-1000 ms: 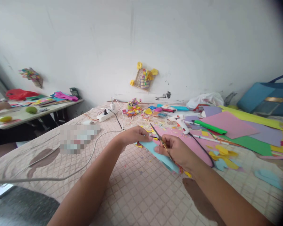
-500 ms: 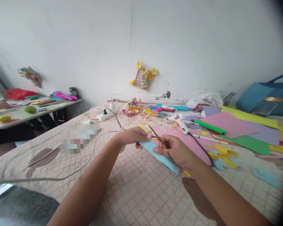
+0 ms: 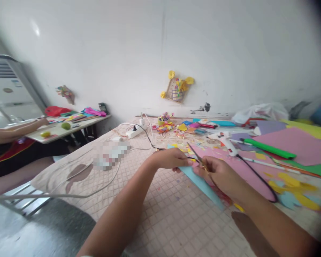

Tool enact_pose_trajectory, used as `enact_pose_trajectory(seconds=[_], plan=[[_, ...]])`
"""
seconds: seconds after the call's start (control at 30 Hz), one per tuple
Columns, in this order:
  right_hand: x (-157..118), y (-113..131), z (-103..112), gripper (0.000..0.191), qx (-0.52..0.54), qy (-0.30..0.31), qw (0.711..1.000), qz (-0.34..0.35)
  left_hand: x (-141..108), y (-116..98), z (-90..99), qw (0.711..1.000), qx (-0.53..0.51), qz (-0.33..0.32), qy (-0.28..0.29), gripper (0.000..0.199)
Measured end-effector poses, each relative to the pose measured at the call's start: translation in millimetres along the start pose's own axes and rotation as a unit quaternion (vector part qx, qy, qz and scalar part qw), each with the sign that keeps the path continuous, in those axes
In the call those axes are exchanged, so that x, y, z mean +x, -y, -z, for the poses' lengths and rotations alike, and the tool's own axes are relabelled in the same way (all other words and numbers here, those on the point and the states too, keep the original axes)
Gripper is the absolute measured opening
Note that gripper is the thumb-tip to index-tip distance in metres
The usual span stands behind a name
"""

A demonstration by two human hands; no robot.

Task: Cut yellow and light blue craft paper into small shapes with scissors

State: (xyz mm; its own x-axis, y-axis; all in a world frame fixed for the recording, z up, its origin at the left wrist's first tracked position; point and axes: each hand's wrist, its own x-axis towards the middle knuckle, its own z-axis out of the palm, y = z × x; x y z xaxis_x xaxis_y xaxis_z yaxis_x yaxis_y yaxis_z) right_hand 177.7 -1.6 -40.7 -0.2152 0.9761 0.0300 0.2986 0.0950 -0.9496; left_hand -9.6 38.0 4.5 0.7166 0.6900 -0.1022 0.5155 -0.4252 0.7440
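Both hands grip: left hand (image 3: 171, 159) fingers pinch blue paper (image 3: 200, 182), right hand (image 3: 222, 175) fingers clasp scissors (image 3: 196, 157).

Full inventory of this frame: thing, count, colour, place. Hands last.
light blue paper: 1, held at table centre
scissors: 1, dark blades, cutting the blue paper
glue gun: 1, white, right of centre
pink sheet: 1, under the glue gun cord
green marker: 1, right
power strip: 1, white, far left of table
wall basket: 1, yellow flowers, on wall
co-worker's arm: 1, side table, far left
left hand: pinches the paper
right hand: works the scissors
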Motion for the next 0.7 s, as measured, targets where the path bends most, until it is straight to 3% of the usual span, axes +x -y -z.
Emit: enact_pose_trajectory(seconds=[0.33, 0.7], plan=[[5.5, -10.0, 2.5, 0.035, -0.016, 0.018, 1.000, 0.009, 7.7, 1.0, -7.1, 0.997, 0.043, -0.058, 0.007, 0.036], [2.0, -0.2, 3.0, 0.035, -0.038, 0.022, 0.998, 0.039, -4.5, 9.2, 13.4, 0.994, 0.036, -0.100, -0.019, 0.040]])
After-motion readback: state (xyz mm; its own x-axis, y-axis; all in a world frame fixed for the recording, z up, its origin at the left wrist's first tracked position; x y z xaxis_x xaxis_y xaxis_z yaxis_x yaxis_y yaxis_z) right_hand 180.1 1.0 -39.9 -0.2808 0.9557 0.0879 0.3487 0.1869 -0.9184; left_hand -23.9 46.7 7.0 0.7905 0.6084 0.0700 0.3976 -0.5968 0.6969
